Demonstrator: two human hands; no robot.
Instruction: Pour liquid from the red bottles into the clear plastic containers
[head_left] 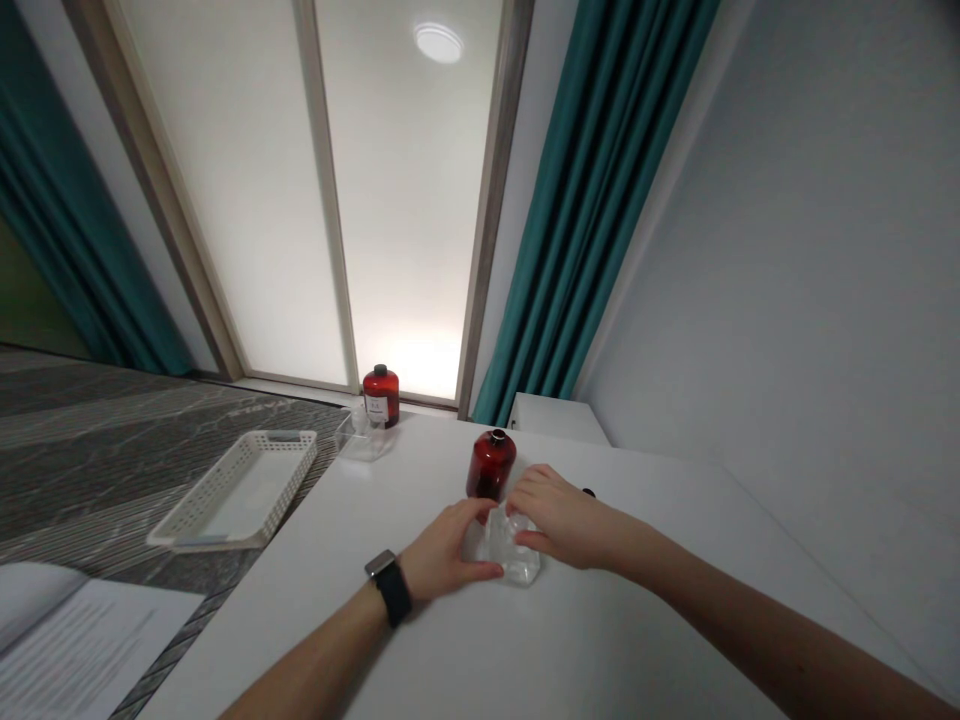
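Note:
A small clear plastic container [519, 566] sits on the white table in front of me. My left hand [450, 550] curves around its left side, thumb near and fingers far. Over its right side and top, my right hand [555, 515] has its fingers curled in; what they pinch is hidden. Just behind the hands stands a dark red bottle [491, 462] without its cap, its lower part covered by my fingers. A black cap [589, 492] peeks out from behind my right wrist.
At the table's far left corner are a capped red bottle [382, 395] with a white label and another clear container [366, 445]. A white perforated basket [281, 505] and an open booklet [97, 640] lie lower left, beyond the table edge. A white cabinet [559, 418] stands behind.

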